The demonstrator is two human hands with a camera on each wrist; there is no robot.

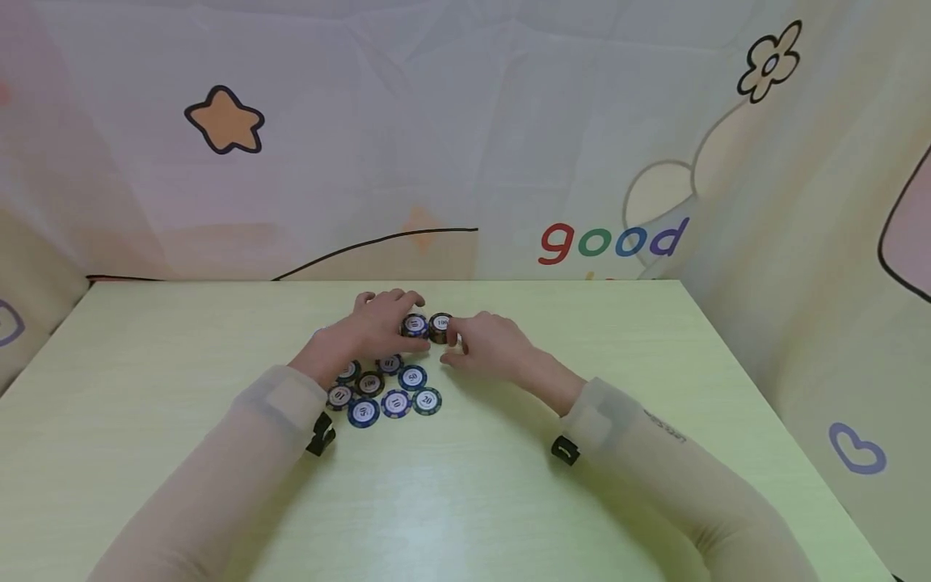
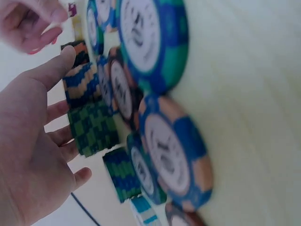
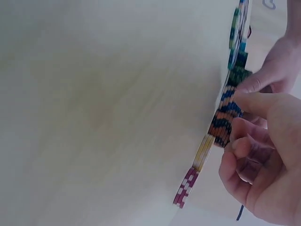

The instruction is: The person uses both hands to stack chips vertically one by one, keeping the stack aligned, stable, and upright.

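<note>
Poker chips stand in a row of stacks at the far side of the table. My left hand (image 1: pixel 374 325) spreads round them, its thumb on the near side and its fingers behind. Beside that thumb is a stack of blue-and-orange chips (image 1: pixel 414 326); a green stack (image 2: pixel 93 128) lies under the palm side in the left wrist view. To its right stands a black-and-orange stack (image 1: pixel 439 325) marked 100. My right hand (image 1: pixel 490 346) is at this stack's right side, fingers loosely bent with nothing seen between them. Whether its fingertips touch the stack, I cannot tell.
Several loose chips (image 1: pixel 396 402) lie flat and close together in front of my left hand. Short piles of yellow chips (image 3: pixel 203 151) and maroon chips (image 3: pixel 186 187) continue the row at the right. A printed cloth (image 1: pixel 407 162) hangs behind the pale table (image 1: pixel 465 501).
</note>
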